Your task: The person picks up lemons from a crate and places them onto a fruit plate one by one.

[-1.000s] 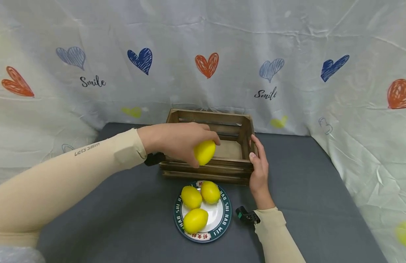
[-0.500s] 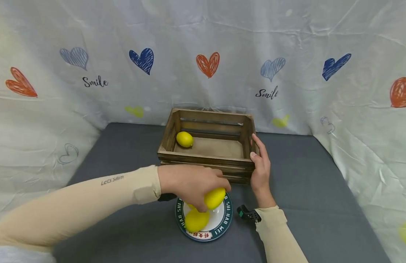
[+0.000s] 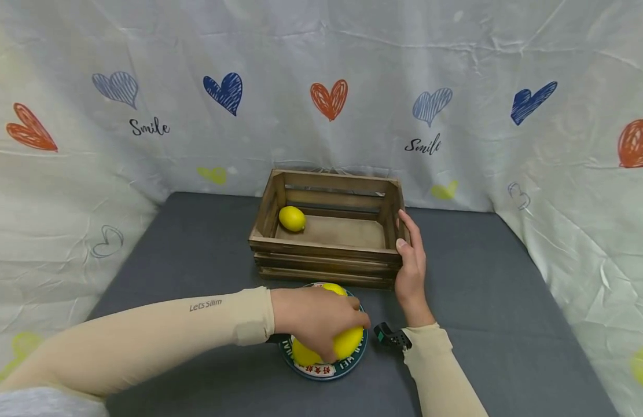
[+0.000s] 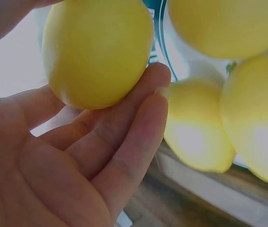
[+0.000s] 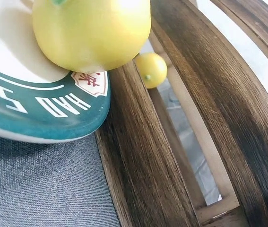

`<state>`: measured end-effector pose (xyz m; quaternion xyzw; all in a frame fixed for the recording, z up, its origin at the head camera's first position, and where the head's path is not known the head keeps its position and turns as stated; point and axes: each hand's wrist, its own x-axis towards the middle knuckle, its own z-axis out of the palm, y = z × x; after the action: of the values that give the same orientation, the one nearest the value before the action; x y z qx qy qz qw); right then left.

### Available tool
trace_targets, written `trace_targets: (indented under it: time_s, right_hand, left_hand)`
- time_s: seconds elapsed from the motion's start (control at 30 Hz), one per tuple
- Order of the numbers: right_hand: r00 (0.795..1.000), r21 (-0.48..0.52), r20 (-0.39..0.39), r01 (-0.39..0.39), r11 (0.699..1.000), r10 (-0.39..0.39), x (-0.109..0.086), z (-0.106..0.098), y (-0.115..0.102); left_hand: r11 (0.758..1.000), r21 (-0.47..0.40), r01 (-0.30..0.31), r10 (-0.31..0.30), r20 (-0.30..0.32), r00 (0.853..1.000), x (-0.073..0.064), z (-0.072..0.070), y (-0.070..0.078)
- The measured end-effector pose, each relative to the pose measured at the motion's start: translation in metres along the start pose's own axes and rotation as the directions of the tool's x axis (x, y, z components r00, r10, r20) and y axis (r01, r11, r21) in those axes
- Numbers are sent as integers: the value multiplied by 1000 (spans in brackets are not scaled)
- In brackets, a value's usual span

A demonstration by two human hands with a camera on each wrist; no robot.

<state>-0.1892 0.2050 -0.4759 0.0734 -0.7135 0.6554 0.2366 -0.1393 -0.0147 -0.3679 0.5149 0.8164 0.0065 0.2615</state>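
Note:
Held between thumb and fingers of my left hand [image 3: 321, 318] is a yellow lemon [image 4: 98, 52], low over the right part of a round plate [image 3: 322, 370] with a dark green lettered rim. Three other lemons lie beside it in the left wrist view, one of them the front lemon [image 3: 304, 354]; the hand hides much of them in the head view. Behind the plate stands a brown slatted wooden crate [image 3: 326, 263]. One lemon [image 3: 291, 219] sits in its left back corner. My right hand [image 3: 412, 275] grips the crate's right end, thumb at the front corner.
A dark grey cloth [image 3: 206, 243] covers the table. White fabric [image 3: 279, 133] printed with hearts hangs close behind the crate and along both sides. In the right wrist view, the plate stands close to the crate's front slats [image 5: 143, 156].
My left hand has moved from above the crate down to the plate, carrying its lemon there. This uncovered the lemon inside the crate. The right hand stays on the crate.

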Motion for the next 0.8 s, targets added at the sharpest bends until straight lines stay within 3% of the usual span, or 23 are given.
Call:
trace_targets:
  time_s: [0.23, 0.57, 0.8]
  right_hand:
    - [1000, -19, -9, 5, 1000, -6, 0, 0, 2]
    - [1000, -21, -13, 14, 1000, -14, 0, 2, 3]
    - [1000, -17, -16, 18, 1000, -18, 1, 3, 4]
  left_hand:
    - [1000, 6, 2, -2, 43, 999, 10, 16, 1]
    - [999, 18, 39, -40, 53, 998, 10, 24, -2]
    - [998, 22, 51, -53, 92, 994, 10, 28, -3]
